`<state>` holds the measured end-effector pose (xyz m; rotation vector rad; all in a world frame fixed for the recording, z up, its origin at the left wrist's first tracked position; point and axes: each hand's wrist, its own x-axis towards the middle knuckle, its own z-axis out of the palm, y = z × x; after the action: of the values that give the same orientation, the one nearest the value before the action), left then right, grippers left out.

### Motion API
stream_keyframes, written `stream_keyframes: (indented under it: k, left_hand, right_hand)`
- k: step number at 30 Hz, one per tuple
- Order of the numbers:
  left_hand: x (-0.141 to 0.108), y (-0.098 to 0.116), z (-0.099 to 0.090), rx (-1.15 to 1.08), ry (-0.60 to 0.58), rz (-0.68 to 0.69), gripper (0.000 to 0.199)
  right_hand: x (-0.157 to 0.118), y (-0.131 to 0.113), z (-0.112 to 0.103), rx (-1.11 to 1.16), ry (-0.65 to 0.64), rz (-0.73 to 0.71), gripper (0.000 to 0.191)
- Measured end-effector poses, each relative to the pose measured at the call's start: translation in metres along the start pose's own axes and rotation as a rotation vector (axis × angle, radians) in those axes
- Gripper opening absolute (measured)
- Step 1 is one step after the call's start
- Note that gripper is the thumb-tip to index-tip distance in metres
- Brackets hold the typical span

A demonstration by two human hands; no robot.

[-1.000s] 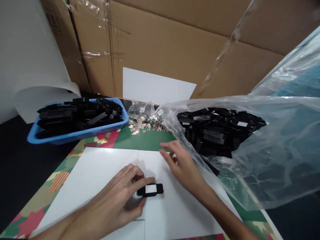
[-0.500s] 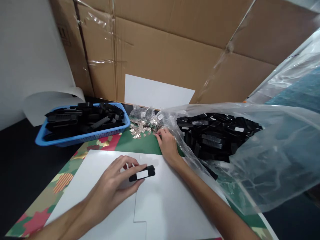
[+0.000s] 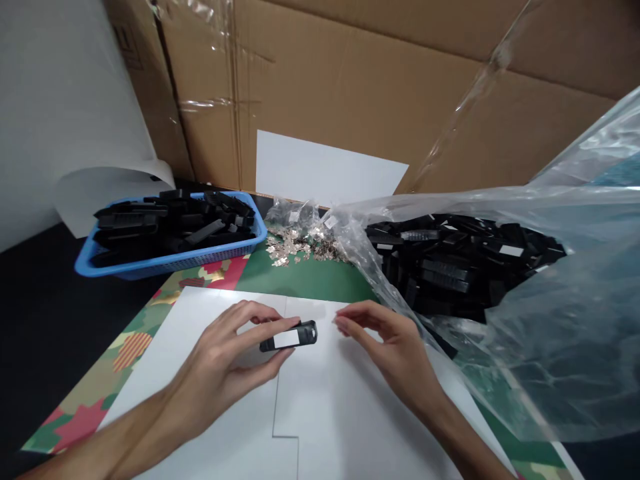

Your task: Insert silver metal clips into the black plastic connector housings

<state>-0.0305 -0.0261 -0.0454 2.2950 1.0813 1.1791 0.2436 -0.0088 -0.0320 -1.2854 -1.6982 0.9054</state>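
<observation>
Black oblong plastic case [image 3: 305, 335], white label [image 3: 287, 339] up — pinched now by the left hand [image 3: 225, 353], over smooth white sheeting [image 3: 380, 427] | right hand [image 3: 383, 333] near, can't tell if it's gripping anything | apparently steadying; next move likely needs careful alignment

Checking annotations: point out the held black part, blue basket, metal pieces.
Black part [image 3: 287, 339], head view: white label.
Blue basket [image 3: 195, 258], head view: front wall.
Metal pieces [image 3: 289, 245], head view: middle of pile.

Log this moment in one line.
left hand: holds white-labelled black piece | right hand: fingers pinched, any held item too small to tell | around: blue basket, metal pieces, clear plastic bag
</observation>
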Motion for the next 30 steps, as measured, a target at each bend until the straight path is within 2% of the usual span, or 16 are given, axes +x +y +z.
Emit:
stream_keyframes:
  k: [2,4,6,8,10,14,19,25,28,30]
  left_hand:
    - [0.002,0.002,0.0,-0.008,-0.003,-0.024,0.044]
    - [0.007,0.006,-0.002,-0.104,-0.03,-0.149,0.036]
    - [0.014,0.012,-0.005,-0.374,-0.137,-0.409,0.026]
    - [0.02,0.017,-0.007,-0.731,-0.26,-0.687,0.029]
    - [0.023,0.021,-0.008,-0.996,-0.331,-0.837,0.036]
    - [0.021,0.02,-0.005,-1.154,-0.393,-0.897,0.034]
    - [0.015,0.019,0.001,-1.155,-0.442,-0.925,0.039]
    - [0.016,0.019,0.004,-1.141,-0.489,-0.868,0.04]
    - [0.017,0.019,0.003,-1.18,-0.479,-0.888,0.037]
    - [0.015,0.019,0.002,-1.238,-0.452,-0.895,0.035]
  right_hand:
    - [-0.009,-0.003,0.005,0.054,-0.024,-0.019,0.015]
    - [-0.013,-0.006,0.009,0.077,-0.017,-0.043,0.012]
    - [-0.016,-0.01,0.013,0.086,0.02,-0.08,0.013]
    - [-0.019,-0.013,0.015,0.089,0.048,-0.15,0.016]
    - [-0.019,-0.018,0.017,0.089,0.061,-0.253,0.018]
    - [-0.017,-0.027,0.019,0.066,0.117,-0.363,0.02]
    - [-0.014,-0.032,0.022,0.039,0.127,-0.369,0.018]
    - [-0.015,-0.028,0.032,-0.018,0.163,-0.382,0.021]
    - [-0.017,-0.022,0.032,-0.047,0.142,-0.435,0.018]
    - [-0.019,-0.019,0.027,-0.128,0.085,-0.514,0.019]
